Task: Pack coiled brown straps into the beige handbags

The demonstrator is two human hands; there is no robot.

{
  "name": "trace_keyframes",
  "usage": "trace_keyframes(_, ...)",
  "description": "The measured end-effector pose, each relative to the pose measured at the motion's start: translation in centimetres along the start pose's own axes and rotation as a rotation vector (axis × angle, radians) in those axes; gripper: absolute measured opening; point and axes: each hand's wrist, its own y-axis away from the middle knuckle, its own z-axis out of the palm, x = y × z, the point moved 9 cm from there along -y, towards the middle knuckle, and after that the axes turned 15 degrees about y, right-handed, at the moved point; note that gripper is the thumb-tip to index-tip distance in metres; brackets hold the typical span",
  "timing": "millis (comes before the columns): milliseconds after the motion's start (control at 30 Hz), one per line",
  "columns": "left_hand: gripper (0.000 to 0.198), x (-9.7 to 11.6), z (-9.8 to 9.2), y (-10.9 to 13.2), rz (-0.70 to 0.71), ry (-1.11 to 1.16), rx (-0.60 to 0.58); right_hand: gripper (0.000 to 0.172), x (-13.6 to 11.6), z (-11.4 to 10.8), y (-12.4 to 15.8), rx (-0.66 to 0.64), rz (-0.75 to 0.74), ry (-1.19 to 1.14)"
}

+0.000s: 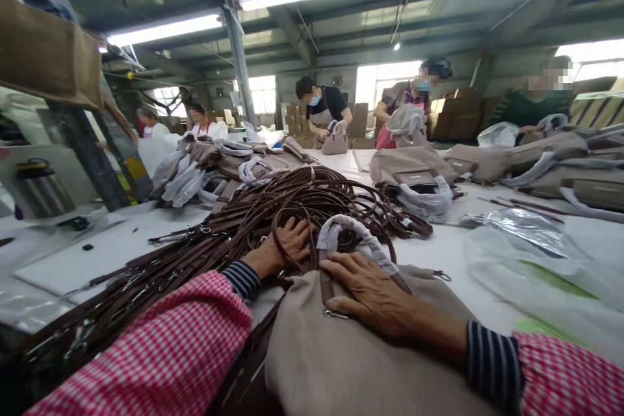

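A taupe handbag (pixel 331 351) lies on the table right in front of me. Its handle (pixel 353 231) is wrapped in white padding and arches up at the far side. My right hand (pixel 373 296) rests flat on top of the bag beside the handle's base, fingers stretched out. Against the near side of a big pile of dark brown straps (pixel 312 192) is my left hand (pixel 290 244), its fingers spread, a loop of strap lying over it. Metal clips (pixel 170 273) hang on the strap ends, which trail toward the lower left.
More taupe handbags (pixel 412 166) with wrapped handles lie at the right, and another heap (pixel 209 169) at the left. Clear plastic bags (pixel 521 234) cover the right of the white table (pixel 439 253). Several co-workers (pixel 324 110) stand across it. A steel flask (pixel 43 185) stands far left.
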Motion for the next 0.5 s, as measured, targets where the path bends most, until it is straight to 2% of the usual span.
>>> trace_keyframes(100,0.053,0.7,-1.7,4.1,0.041,-0.013,-0.077,0.069,0.6,0.5,-0.3,0.021,0.0,0.028)
trace_keyframes(233,0.027,3.1,-4.8,10.4,0.045,-0.007,-0.152,0.068,1.0,0.9,-0.3,0.069,0.003,0.054)
trace_keyframes(300,0.029,4.8,-6.1,12.9,-0.014,0.031,-0.134,0.066,1.0,0.6,-0.2,0.139,0.014,0.078)
trace_keyframes(367,0.042,5.8,-7.2,14.8,-0.18,0.177,-0.034,0.069,1.2,-0.1,0.0,0.213,0.038,0.113)
trace_keyframes(433,0.05,6.6,-6.3,16.2,-0.369,0.437,0.022,0.072,1.4,-0.6,0.1,0.245,0.067,0.14)
trace_keyframes(500,0.051,7.8,-3.7,16.9,-0.499,0.75,0.011,0.074,1.6,-0.7,0.0,0.233,0.084,0.147)
